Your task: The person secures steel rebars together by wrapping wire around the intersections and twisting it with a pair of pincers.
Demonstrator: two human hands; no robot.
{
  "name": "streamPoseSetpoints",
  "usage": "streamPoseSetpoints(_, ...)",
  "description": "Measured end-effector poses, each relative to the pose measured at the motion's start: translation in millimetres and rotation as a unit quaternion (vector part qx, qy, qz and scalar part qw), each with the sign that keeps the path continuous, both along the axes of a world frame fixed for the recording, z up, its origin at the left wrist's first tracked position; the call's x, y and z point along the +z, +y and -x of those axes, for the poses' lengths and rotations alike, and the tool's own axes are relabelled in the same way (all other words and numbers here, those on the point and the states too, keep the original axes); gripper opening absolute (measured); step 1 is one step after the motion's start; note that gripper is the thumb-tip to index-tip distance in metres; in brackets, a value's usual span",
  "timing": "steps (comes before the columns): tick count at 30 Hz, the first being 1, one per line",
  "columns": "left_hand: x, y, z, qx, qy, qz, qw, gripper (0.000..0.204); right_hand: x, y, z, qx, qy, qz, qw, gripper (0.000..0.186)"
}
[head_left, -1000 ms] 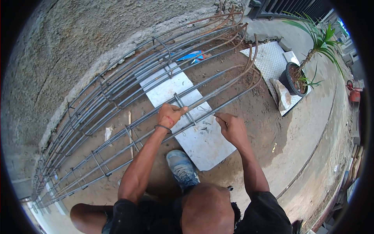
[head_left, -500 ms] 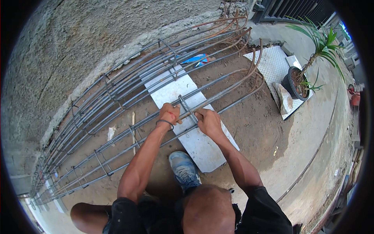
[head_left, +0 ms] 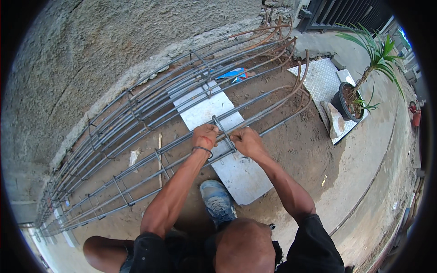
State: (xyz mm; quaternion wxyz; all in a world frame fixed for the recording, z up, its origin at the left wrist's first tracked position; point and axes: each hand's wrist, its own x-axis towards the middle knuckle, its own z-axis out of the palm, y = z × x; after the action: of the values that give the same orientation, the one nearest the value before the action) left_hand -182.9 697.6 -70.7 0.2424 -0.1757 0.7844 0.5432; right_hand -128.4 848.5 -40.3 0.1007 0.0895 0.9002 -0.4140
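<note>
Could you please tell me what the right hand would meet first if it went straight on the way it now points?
The right hand would probably meet the metal hoop first, just ahead of it; depth is unclear, so they may already touch.

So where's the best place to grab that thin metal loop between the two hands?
Probably pinch the loop by its upper side, coming from above, on a bare stretch between the rods. That side is thin and straight, and lies across the rods facing up, while the rods pass beneath it.
</note>
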Motion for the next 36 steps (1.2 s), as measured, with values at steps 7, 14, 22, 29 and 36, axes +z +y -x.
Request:
streamPoseSetpoints(7, 14, 20, -24, -0.058, 0.320, 0.161, 0.932, 0.006, 10, 9, 26, 0.197, 0.132, -0.181, 0.954, 0.013)
streamPoseSetpoints(14, 10, 5, -26, -0.174, 0.493, 0.203, 0.828, 0.011, 50, -2, 59, 0.442, 0.296, -0.337, 0.777, 0.015)
streamPoseSetpoints(22, 5, 37, -52, 0.091, 0.409, 0.143, 0.897, 0.017, 55, -29, 107, 0.585, 0.374, -0.371, 0.616, 0.013)
streamPoseSetpoints(29, 14, 40, -61, 0.127, 0.269, 0.056, 0.953, 0.027, 62, -60, 94, 0.642, 0.424, -0.421, 0.481, 0.014)
streamPoseSetpoints(36, 18, 23, -32, 0.087, 0.273, 0.210, 0.935, 0.016, 94, -38, 89, 0.604, 0.427, -0.424, 0.523, 0.006)
